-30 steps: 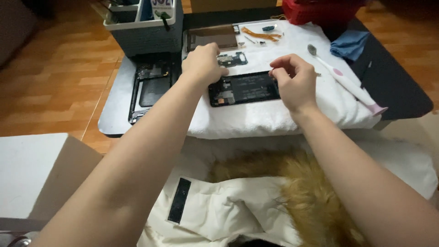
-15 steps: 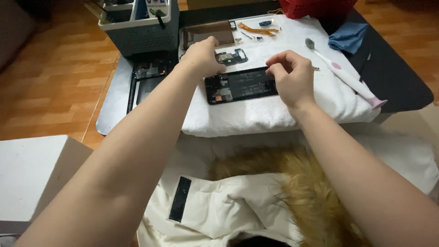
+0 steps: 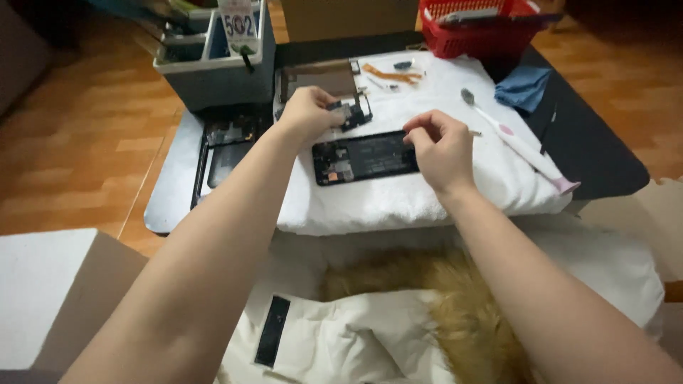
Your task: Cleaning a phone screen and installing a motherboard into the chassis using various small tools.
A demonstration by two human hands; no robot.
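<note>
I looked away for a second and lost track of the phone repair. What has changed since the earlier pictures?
Little changed. The left hand stays on the small dark part above the opened phone, fingers now curled more over it. The right hand keeps pinching at the phone's right end, barely shifted. Phone, white towel, toothbrush and grey organiser lie as before; mostly the camera moved.

An opened black phone body (image 3: 366, 156) lies flat on a white towel (image 3: 427, 199) spread over the desk, long side running left to right, its inner face up with small circuit parts showing toward its left end. Just behind it, near its left half, lies a smaller dark phone part (image 3: 356, 114), tilted slightly, with a pale metal piece at its middle, partly hidden by fingers.
</note>
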